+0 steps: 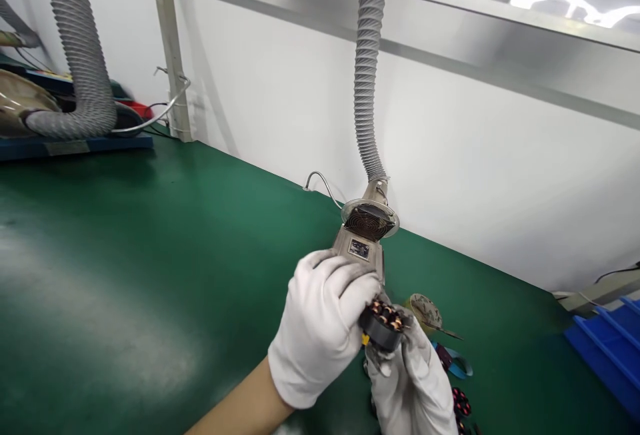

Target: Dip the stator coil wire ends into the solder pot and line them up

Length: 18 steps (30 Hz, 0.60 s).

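Note:
A black motor stator (383, 328) with copper windings facing up sits between my two gloved hands, tilted slightly. My left hand (320, 328), in a white glove, has its thumb and fingers closed on the stator's left and far edge. My right hand (415, 382), gloved with greyed fingertips, grips it from the right and below. Part of the stator is covered by the fingers. Just behind the hands stands a grey metal device (359, 248) with a label plate, beneath a round extraction hood (370, 219).
A grey flexible duct (367, 75) rises from the hood. To the right are a round tin (424, 311) with a thin tool across it, a blue strap (461, 365), several wound stators (461, 402) and a blue bin (610, 348). Another duct (83, 55) hangs at left.

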Available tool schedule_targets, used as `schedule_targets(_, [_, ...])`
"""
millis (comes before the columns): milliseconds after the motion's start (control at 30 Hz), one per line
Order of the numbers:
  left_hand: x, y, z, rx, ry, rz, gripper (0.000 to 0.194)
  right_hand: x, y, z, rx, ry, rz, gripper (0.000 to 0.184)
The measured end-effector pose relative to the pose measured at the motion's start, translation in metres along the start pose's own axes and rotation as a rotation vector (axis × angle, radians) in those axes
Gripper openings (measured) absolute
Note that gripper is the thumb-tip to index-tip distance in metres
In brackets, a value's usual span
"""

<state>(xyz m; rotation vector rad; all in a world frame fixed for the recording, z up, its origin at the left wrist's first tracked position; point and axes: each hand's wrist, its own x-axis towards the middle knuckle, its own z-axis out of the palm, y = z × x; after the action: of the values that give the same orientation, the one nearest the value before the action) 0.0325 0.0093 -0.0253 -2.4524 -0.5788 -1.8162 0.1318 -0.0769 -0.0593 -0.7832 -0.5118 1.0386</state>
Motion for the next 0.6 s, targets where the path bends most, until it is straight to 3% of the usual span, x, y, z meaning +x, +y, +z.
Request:
schedule_targets(267, [-0.008, 0.004, 0.005, -0.073, 0.012, -0.084, 0.022, 0.005, 0.004, 0.001, 0.025, -0.022, -0.070, 0.037])
schedule_targets(433, [-0.006, 0.009, 0.007, -0.059, -0.005, -0.051, 0.020, 0.018, 0.007, -0.020, -0.230, -0.097, -0.139, 0.036])
schedule_targets(600, [-0.003, 0.002, 0.005, 0.054, 0.012, 0.008, 0.021, 0.023, 0.011, -0.034, -0.346, -0.012, -0.284, 0.040])
